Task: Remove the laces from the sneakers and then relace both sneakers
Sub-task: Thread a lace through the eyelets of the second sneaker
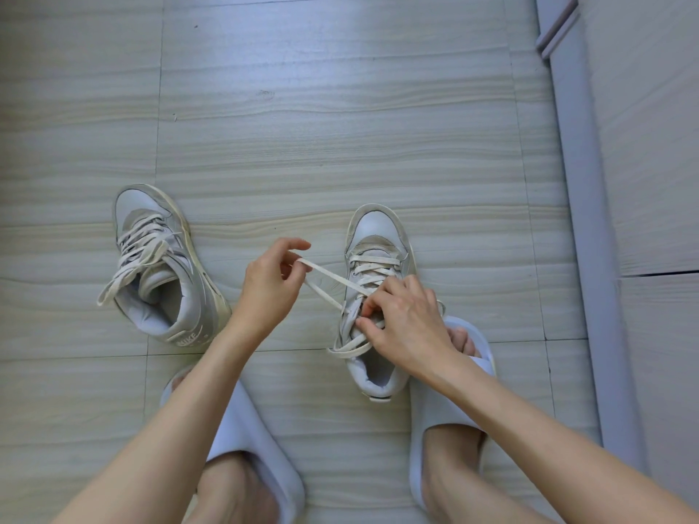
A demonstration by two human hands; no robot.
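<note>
Two grey-white high-top sneakers stand on the floor. The left sneaker (166, 266) is laced, with loose lace ends hanging off its left side. The right sneaker (372, 259) is laced over its lower eyelets. My left hand (270, 281) pinches a loop of the cream lace (327, 276) and holds it out to the left of the right sneaker. My right hand (406, 319) rests over the sneaker's upper eyelets, and its fingers hold the lace there. More lace loops (350, 349) lie across the sneaker's collar.
My feet in pale blue slides (249, 436) (442, 406) sit on the wood-grain tile floor just behind the sneakers; the right slide touches the right sneaker. A grey baseboard and wall (582, 221) run along the right side.
</note>
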